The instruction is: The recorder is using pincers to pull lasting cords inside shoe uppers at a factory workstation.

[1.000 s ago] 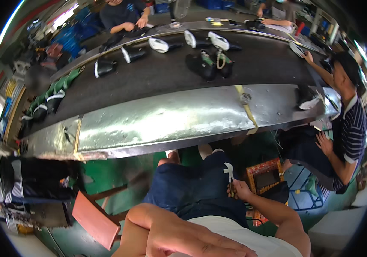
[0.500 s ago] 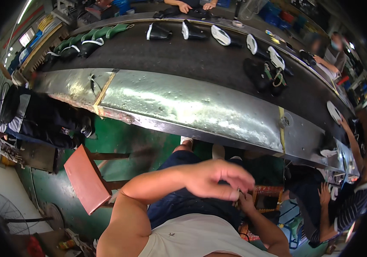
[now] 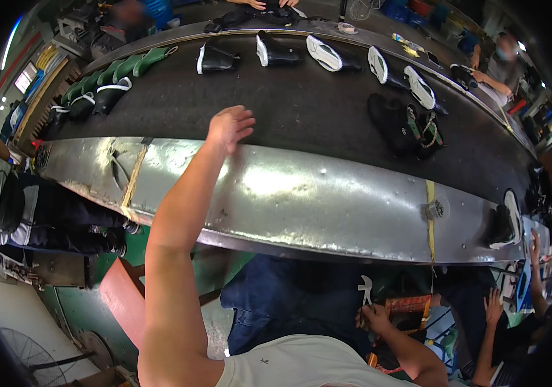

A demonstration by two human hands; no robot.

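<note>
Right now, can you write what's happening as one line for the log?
left hand: raised over steel rim, empty | right hand: in lap, holding white tool | black belt: carries boots

One view only, from a fisheye camera on the person's head, the left of a side-by-side pair. It looks steeply down and forward: the person's own shirt [image 3: 302,364] and lap fill the lower edge, close under the lens, and both forearms rise from there. The left hand [image 3: 229,127] reaches up the middle; the right hand [image 3: 374,316] stays low near the lap. Ahead, the metal rail [image 3: 302,193] and the black belt [image 3: 289,106] cross the frame from left to right, near, bowed by the lens. Shoes [image 3: 405,122] on the belt sit farther up. The far side of the belt lies at the top rim, other workers at both sides.
</note>
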